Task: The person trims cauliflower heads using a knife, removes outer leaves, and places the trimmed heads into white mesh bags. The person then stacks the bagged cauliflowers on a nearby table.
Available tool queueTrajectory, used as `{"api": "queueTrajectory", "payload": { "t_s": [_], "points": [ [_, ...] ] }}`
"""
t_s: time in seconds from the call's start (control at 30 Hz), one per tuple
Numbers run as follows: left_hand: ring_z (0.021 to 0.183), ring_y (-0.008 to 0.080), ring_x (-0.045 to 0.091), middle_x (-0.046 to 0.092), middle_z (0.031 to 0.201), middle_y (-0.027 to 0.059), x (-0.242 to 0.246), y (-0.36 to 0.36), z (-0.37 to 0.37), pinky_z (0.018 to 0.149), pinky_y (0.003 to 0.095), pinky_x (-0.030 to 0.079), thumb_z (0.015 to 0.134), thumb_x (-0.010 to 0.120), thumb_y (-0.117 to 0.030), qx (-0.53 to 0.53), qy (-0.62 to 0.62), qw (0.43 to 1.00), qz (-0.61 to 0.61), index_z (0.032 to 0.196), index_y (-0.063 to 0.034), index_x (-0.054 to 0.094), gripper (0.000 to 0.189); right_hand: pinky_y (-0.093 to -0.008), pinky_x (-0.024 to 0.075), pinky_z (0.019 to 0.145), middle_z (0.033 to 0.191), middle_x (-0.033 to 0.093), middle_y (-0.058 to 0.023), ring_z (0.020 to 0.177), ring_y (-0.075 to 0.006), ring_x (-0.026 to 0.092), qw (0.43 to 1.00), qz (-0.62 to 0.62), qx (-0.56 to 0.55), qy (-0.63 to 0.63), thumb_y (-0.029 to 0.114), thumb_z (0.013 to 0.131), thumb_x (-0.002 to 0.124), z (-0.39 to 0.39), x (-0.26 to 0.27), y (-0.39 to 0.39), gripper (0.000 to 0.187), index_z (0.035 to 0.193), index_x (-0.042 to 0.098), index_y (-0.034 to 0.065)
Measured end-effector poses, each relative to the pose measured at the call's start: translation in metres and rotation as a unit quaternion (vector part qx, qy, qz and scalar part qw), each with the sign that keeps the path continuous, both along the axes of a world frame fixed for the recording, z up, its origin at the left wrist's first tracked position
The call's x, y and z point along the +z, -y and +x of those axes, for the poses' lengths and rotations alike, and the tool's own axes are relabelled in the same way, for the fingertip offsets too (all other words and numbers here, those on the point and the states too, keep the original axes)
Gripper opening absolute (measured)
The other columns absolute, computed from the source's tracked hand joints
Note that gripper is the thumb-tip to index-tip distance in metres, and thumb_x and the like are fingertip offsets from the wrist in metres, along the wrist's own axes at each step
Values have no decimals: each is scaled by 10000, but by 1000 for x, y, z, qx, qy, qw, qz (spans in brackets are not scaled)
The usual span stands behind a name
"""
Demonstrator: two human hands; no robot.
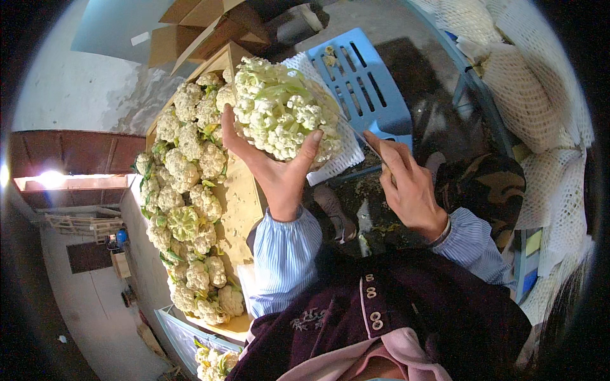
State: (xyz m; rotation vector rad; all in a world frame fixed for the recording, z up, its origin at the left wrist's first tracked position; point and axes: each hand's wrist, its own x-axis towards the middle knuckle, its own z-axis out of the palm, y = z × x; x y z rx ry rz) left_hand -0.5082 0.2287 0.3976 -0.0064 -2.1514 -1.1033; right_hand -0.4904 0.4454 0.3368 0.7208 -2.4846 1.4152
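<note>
My left hand (280, 181) cups a large cauliflower head (281, 112) from the near side, thumb and fingers spread around its pale florets. In my right hand (413, 193) is a knife (371, 144), its thin blade pointing toward the right side of that cauliflower. Whether the blade touches it I cannot tell. Beneath the head lies a white foam net sleeve (345, 162), spread over the near-left side of a blue slotted plastic stool or crate (398, 112). Small cauliflower scraps (330, 57) rest on the blue slats.
At left, a wooden bin or table (243, 195) bears many trimmed cauliflowers (183, 169). More cauliflower (209, 364) sits low, beside a blue-framed container (178, 326). White foam net sleeves (529, 90) are heaped along the right. Cardboard boxes (190, 35) stand at the far side.
</note>
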Motion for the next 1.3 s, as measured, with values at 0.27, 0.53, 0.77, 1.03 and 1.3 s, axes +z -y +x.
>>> {"api": "queueTrajectory", "payload": {
  "t_s": [0.27,0.53,0.77,1.03,1.3],
  "points": [
    [1389,325,365,293,1490,214,-6,-6,-3,1182,450,302,732,888,-223,23,10,999,-43,1574,13,177,1127,-424,571,707,1313,578,-156,935,-348,693,999,20,-3,41,-102,888,563,6,-1,-5,696,1535,451,130],
    [1362,312,413,326,1472,220,-6,-6,-4,1171,464,343,737,856,-135,9,21,999,47,1550,-27,177,1065,-454,597,708,1342,549,-182,883,-406,691,998,7,19,63,-79,892,547,7,6,0,684,1536,409,108],
    [1313,291,452,385,1418,204,-13,0,-3,1147,433,360,754,849,-140,13,5,998,58,1515,-18,208,1003,-501,589,706,1335,553,-198,882,-461,684,995,76,9,67,-67,893,532,-2,18,15,708,1555,378,131],
    [1414,426,363,278,1543,266,19,45,-13,1194,568,282,771,817,-556,-28,50,977,208,1570,-73,186,1127,-501,589,677,1277,566,-207,845,-441,690,997,74,15,34,-53,885,544,-2,21,9,729,1563,361,142],
    [1314,291,510,521,1422,182,46,53,-48,1101,433,404,841,712,-216,-154,170,964,134,1484,-83,458,704,-500,591,666,1199,561,-238,813,-413,701,997,75,15,32,-14,874,572,1,18,8,738,1559,339,129]
  ]
}}
